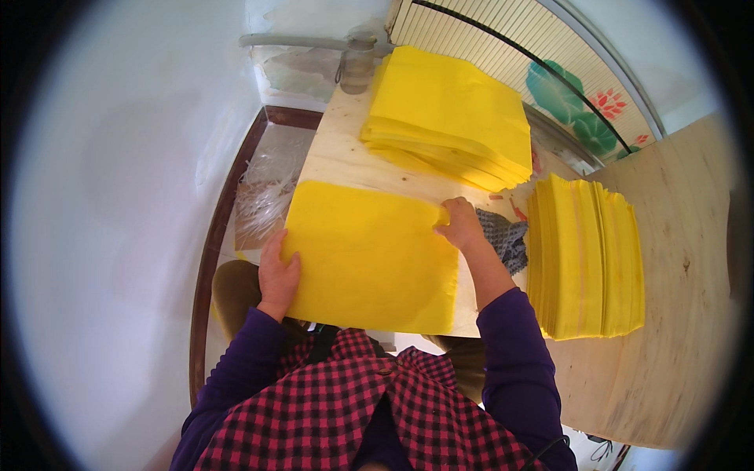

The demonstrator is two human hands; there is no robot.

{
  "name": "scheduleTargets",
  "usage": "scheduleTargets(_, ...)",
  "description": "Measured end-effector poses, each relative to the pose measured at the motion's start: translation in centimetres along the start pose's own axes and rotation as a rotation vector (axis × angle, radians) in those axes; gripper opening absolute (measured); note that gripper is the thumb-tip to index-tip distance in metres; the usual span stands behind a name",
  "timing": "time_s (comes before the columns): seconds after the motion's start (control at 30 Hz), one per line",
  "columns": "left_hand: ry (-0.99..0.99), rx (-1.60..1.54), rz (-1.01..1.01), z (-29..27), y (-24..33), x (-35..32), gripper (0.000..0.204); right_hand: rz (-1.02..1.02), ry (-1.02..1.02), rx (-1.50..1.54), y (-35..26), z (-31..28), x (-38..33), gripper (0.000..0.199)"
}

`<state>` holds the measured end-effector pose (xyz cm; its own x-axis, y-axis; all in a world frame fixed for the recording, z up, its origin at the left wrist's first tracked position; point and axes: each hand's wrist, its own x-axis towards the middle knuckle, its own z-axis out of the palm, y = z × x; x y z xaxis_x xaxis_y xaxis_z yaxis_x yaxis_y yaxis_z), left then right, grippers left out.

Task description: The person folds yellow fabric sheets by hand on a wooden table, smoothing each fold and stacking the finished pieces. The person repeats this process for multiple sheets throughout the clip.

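A flat yellow sheet (365, 255), cloth-like and roughly rectangular, lies in front of me at the near edge of the wooden table. At its left edge my left hand (278, 275) is closed, with the thumb on top and the fingers along the side. My right hand (463, 222) grips the sheet near its far right corner, thumb and fingers brought together there. Whether it is one layer or several I cannot tell. Just right of my right hand lies a crumpled grey knitted cloth (504, 239).
Beyond the sheet sits a thick yellow stack (448, 110). Another tall yellow stack (585, 259) stands at the right on the wooden table (675, 337). A bottle (359, 63) is at the far left corner. Clear plastic (271, 188) lies low beside the white wall (118, 235).
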<state>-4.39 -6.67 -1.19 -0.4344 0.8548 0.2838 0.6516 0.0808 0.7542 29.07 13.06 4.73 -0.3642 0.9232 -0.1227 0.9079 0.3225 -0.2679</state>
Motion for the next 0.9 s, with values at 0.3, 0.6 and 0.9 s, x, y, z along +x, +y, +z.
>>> scheduleTargets(0.3,0.003,0.001,0.036,0.1,-0.1,0.0,0.05,0.228,0.012,0.054,-0.2,0.0,-0.6,0.06)
scheduleTargets(0.6,-0.03,0.005,0.037,0.1,-0.2,-0.1,0.047,0.215,0.022,0.16,1.1,1.5,-0.4,0.054)
scheduleTargets(0.9,-0.041,0.016,0.061,0.0,-0.6,0.0,0.047,0.202,0.125,0.021,-0.1,1.2,-1.8,0.031)
